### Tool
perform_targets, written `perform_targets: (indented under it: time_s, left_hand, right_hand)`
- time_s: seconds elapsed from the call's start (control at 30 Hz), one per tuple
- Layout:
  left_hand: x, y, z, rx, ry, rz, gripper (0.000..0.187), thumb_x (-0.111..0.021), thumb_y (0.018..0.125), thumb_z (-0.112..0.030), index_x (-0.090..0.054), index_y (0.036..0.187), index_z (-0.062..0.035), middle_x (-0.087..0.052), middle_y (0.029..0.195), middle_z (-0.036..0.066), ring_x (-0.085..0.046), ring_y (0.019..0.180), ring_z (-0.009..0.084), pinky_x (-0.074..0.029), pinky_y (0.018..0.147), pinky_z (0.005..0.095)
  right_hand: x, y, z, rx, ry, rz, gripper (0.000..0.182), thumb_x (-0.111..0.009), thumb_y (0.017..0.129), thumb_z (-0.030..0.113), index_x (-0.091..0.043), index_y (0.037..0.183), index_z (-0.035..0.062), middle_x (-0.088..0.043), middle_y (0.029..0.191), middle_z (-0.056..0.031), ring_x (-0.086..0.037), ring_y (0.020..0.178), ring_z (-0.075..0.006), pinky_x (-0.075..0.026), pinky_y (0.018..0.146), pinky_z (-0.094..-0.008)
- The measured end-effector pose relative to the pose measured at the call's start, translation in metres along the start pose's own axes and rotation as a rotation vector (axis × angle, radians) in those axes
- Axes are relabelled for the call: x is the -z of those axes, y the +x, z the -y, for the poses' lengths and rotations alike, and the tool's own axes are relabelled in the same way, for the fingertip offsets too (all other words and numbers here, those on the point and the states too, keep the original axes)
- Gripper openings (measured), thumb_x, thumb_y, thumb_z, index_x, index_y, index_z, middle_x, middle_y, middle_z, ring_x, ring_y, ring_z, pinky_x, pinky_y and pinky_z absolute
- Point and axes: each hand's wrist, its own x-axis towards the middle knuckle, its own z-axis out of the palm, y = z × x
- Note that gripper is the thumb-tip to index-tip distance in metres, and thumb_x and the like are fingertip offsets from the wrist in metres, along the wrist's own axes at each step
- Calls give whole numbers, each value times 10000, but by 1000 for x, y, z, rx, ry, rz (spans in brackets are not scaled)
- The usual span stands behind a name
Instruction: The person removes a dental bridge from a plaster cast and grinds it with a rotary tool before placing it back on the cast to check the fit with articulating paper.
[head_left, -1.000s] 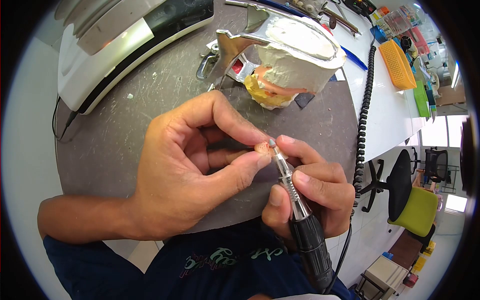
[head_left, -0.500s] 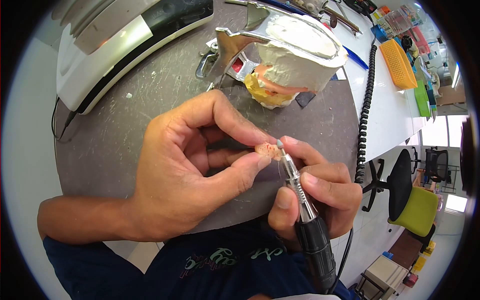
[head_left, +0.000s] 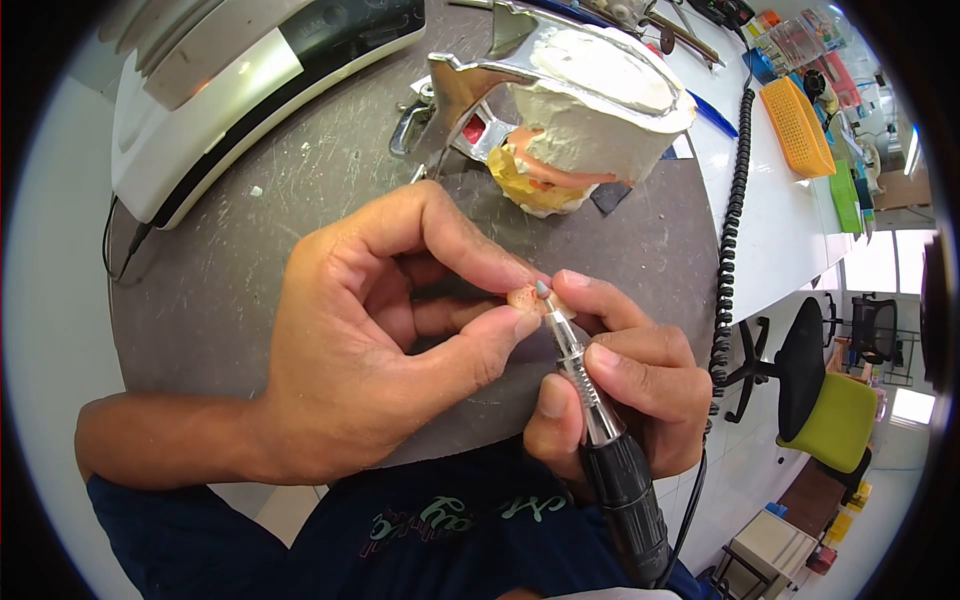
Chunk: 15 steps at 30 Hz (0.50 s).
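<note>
The shirt lettering (head_left: 447, 514) beside the handpiece (head_left: 618, 480) is unclear.

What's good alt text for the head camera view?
A person's left hand pinches a small pinkish piece while the right hand holds a drill, its pointed tip at the piece. Beyond them, a white plaster block in a metal frame stands on a table.

1. A machine (head_left: 225, 135) stands at the worktop's (head_left: 260, 275) far-left edge.
2. An articulator (head_left: 465, 85) sits right of it, near the far-right edge.
3. A coiled cord (head_left: 731, 215) runs along the right edge.
4. Before the articulator, a handpiece (head_left: 622, 490) hangs over the near edge.
</note>
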Motion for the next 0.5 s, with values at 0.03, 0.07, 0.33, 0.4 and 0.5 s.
perform_targets:
  time_s: [0.03,0.07,0.33,0.4,0.5]
  left_hand:
    - [0,0,0,7,1,-2,186,-612,837,78,-479,929,-15,-591,956,129,-628,996,179,-519,890,285]
    - [0,0,0,8,1,-3,186,-612,837,78,-479,929,-15,-591,956,129,-628,996,179,-519,890,285]
    - [-1,1,-1,-4,24,0,186,-616,835,78,-481,926,-12,-599,949,131,-630,987,175,-525,879,279]
    - [0,1,0,-11,23,3,187,-615,835,78,-480,927,-12,-598,951,133,-630,989,175,-526,878,277]
    - [0,1,0,-11,20,3,188,-613,835,79,-479,930,-12,-597,956,136,-630,991,177,-526,878,276]
  right_hand:
    - [0,0,0,0,1,0,332,-719,828,155,-471,990,4,-538,791,-123,-657,914,-377,-585,793,-416]
    - [-1,0,1,-2,-7,-7,330,-719,828,156,-473,987,4,-538,792,-124,-659,907,-377,-586,789,-418]
    - [-3,-2,4,-51,2,-32,330,-715,828,143,-467,999,7,-538,804,-126,-650,939,-379,-576,816,-418]
    - [-4,-3,4,-60,39,-68,330,-714,828,137,-464,1002,9,-539,814,-124,-644,957,-381,-570,829,-417]
    - [-1,-2,3,-44,18,-22,326,-713,830,140,-465,996,10,-539,819,-123,-646,952,-380,-573,825,-415]
